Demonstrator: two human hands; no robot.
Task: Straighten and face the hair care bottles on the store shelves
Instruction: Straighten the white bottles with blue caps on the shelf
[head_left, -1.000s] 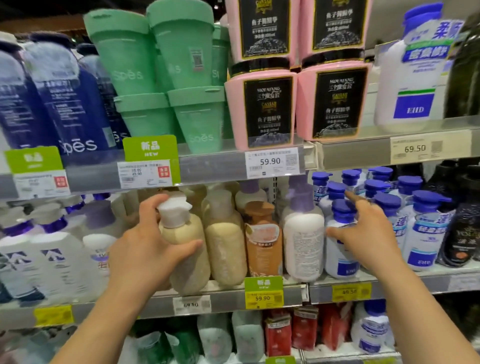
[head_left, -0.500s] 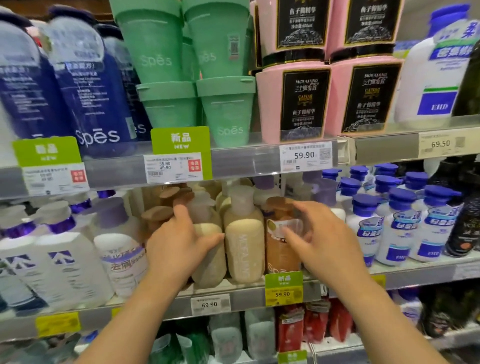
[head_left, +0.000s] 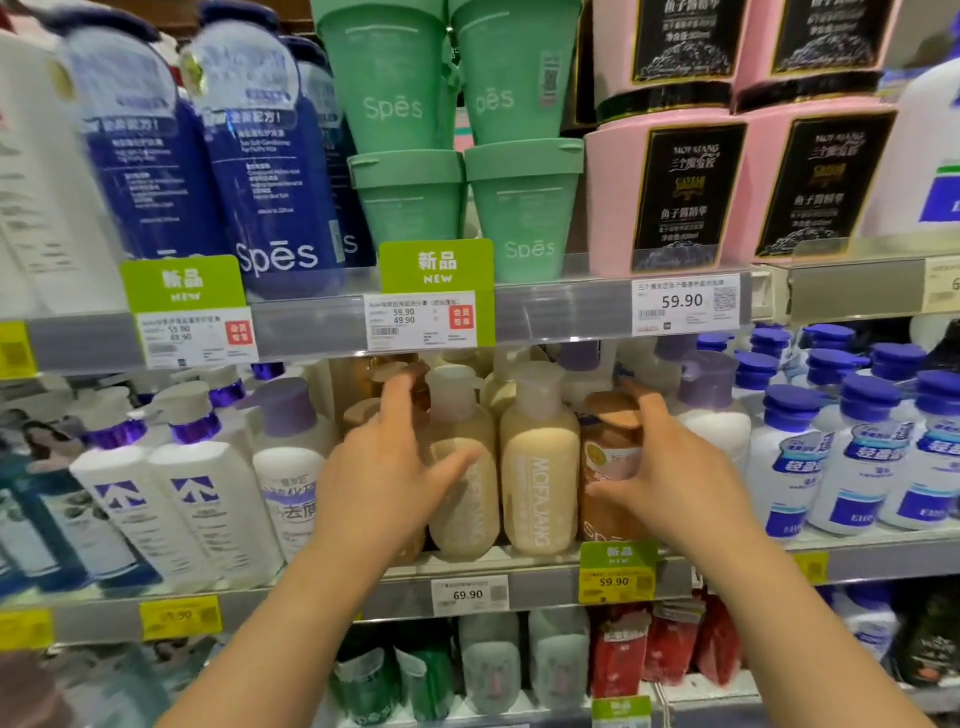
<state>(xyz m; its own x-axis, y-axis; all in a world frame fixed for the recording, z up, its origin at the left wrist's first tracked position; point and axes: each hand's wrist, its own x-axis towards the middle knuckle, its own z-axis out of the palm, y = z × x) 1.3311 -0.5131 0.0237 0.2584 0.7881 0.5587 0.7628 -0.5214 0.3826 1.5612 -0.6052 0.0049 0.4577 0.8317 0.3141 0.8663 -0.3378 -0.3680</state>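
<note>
Left hand (head_left: 387, 483) has released the beige bottle (head_left: 464, 467), fingers now loose | right hand (head_left: 670, 478) grips brown bottle (head_left: 608, 467) at shelf (head_left: 545, 590) front edge

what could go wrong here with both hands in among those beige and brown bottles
1. The left hand reaches past the beige bottle; bottles crowd behind it, so one could be knocked over.
2. The right hand is around the brown bottle at the shelf edge; a slip could drop it.

Matt, frosted beige plastic bottles (head_left: 540, 467) at centre; glossy blue plastic bottles (head_left: 270, 171) upper left; matt green plastic tubes (head_left: 405, 192); paper price tags (head_left: 685, 304) on the smooth grey shelf edge (head_left: 311, 327).
</note>
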